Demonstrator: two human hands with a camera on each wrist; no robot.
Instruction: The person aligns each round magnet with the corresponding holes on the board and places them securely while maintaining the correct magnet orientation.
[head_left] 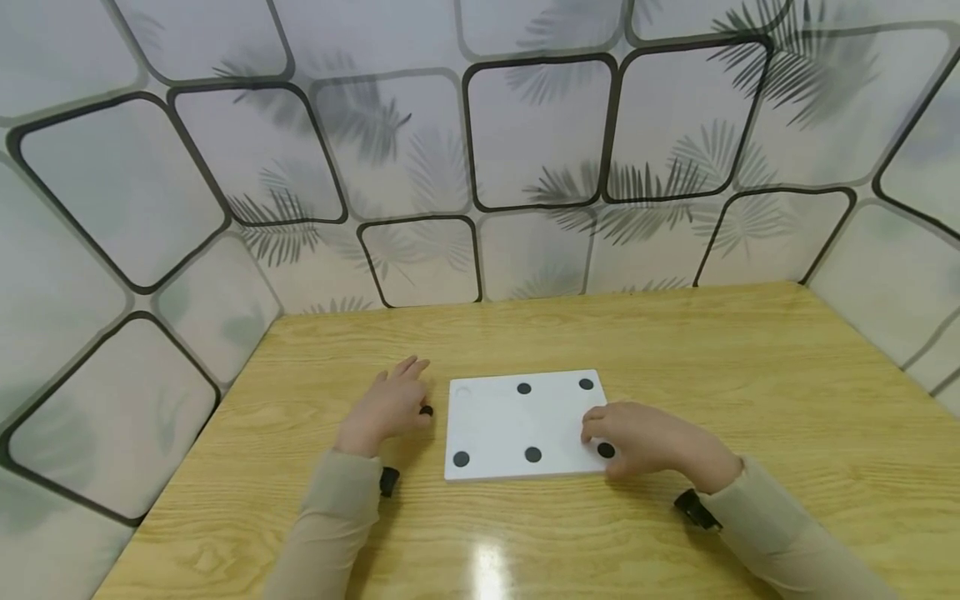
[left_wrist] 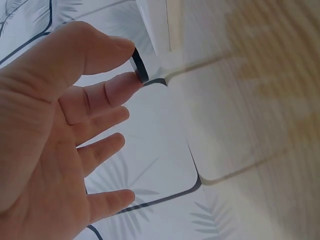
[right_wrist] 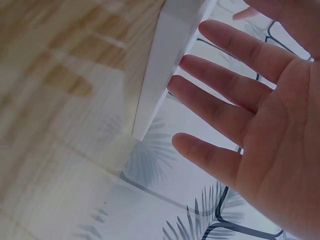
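A white board (head_left: 491, 421) lies flat on the table, with several black discs, one (head_left: 524, 388) by the middle of its far edge. At its far left corner is a shallow round recess (head_left: 462, 392). Left of the board, my left hand (head_left: 390, 404) pinches a black disc (left_wrist: 140, 65) on edge between thumb and index finger; the other fingers are spread. My right hand (head_left: 648, 437) rests at the board's right side, around the near right disc (head_left: 606, 450). In the right wrist view its fingers (right_wrist: 215, 110) are fairly straight, the tips against the white board (right_wrist: 160, 65).
The wood-grain table (head_left: 675, 342) extends around the board. Behind it and at both sides stand pale walls (head_left: 540, 133) patterned with dark rounded frames and leaves. Black devices, one (head_left: 388, 482) at the left wrist and one (head_left: 697, 510) at the right, sit by the cuffs.
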